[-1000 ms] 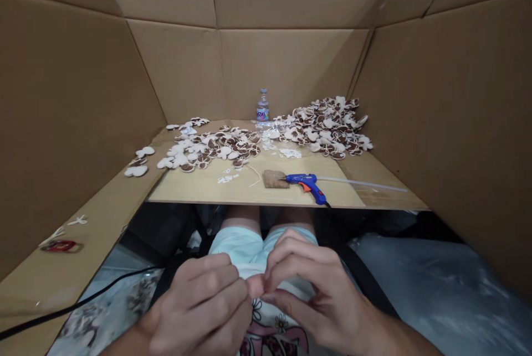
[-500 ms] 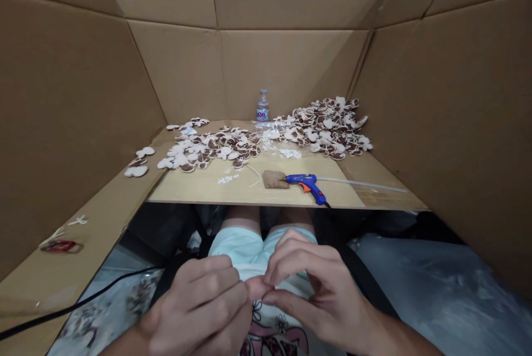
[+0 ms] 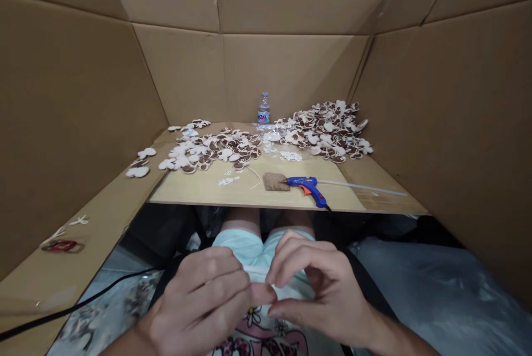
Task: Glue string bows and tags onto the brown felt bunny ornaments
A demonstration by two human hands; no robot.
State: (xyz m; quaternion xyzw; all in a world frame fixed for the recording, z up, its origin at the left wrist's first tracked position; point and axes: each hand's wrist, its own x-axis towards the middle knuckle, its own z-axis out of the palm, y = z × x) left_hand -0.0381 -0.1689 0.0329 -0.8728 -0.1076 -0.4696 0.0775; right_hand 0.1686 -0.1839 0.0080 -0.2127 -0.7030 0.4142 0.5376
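Note:
My left hand (image 3: 199, 300) and my right hand (image 3: 320, 284) hover over my lap, their fingertips meeting at a pinch near the middle. Anything small between them is hidden by the fingers. Neither hand touches the items on the wooden board (image 3: 199, 192) beyond them. On that board lie a blue and orange hot glue gun (image 3: 307, 189) with a long glue stick (image 3: 361, 187), and a brown textured pad (image 3: 276, 181). Two loose heaps of white and brown cut-out shapes (image 3: 328, 132) spread across the far side.
A plastic water bottle (image 3: 263, 108) stands at the back of the board. Cardboard walls (image 3: 83, 96) surround the board on three sides. A red item (image 3: 62, 245) lies on the left flap. A black cable (image 3: 83, 300) runs lower left, and a plastic sheet (image 3: 436, 295) covers the right.
My right hand's fingers have lifted and spread a little around the pinch. My left hand has shifted slightly. The board and its items sit slightly lower in the view.

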